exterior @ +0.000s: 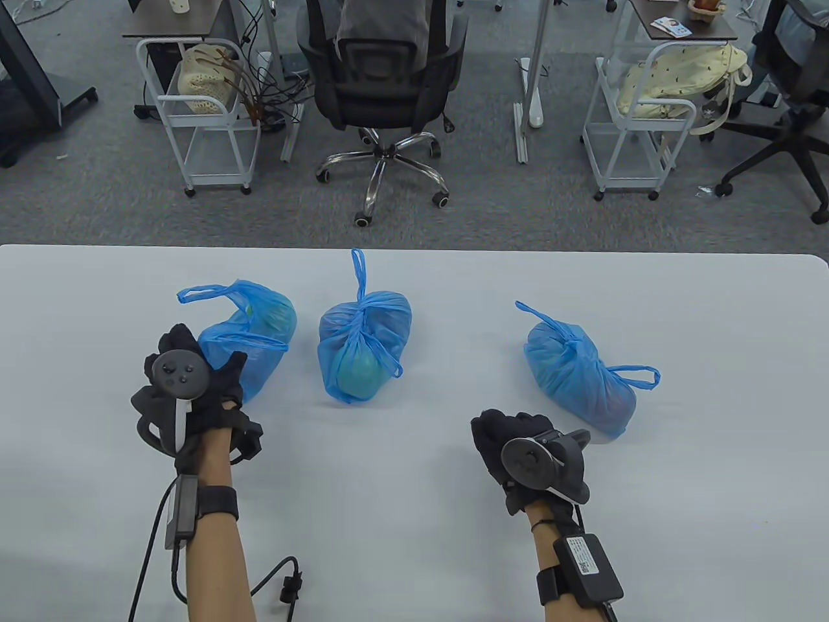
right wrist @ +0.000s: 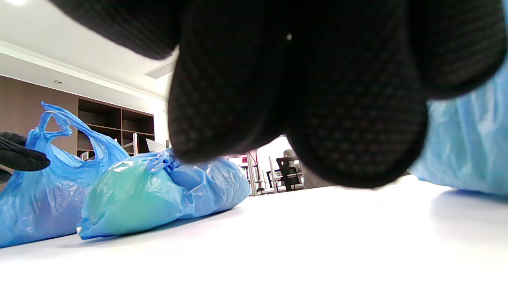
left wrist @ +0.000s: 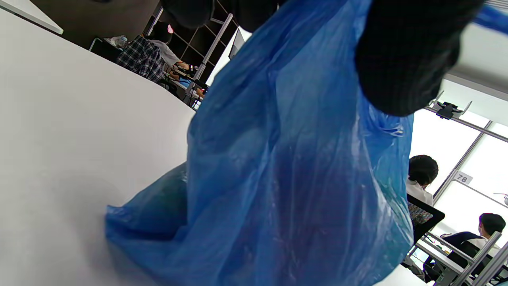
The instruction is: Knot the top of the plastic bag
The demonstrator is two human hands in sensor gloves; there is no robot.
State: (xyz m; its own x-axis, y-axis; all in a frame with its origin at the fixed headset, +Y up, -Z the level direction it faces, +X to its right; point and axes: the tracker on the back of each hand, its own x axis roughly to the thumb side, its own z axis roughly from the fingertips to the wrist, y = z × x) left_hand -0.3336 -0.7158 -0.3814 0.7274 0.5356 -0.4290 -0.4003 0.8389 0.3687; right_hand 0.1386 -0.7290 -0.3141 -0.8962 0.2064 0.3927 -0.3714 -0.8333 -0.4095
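The left bag [exterior: 249,343], handles loose and untied, lies at the table's [exterior: 414,518] left; the left hand [exterior: 188,389] touches its near side, fingers [left wrist: 405,59] against the plastic, though whether they grip I cannot tell; the middle bag [exterior: 363,350] and right bag [exterior: 579,379] lie knotted; the right hand [exterior: 524,447] rests curled on the table, holding nothing, just beside the right bag.

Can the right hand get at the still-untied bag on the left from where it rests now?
Probably not directly: the right hand rests near the right bag, and the knotted middle bag lies between it and the untied left bag, which the left hand already touches.
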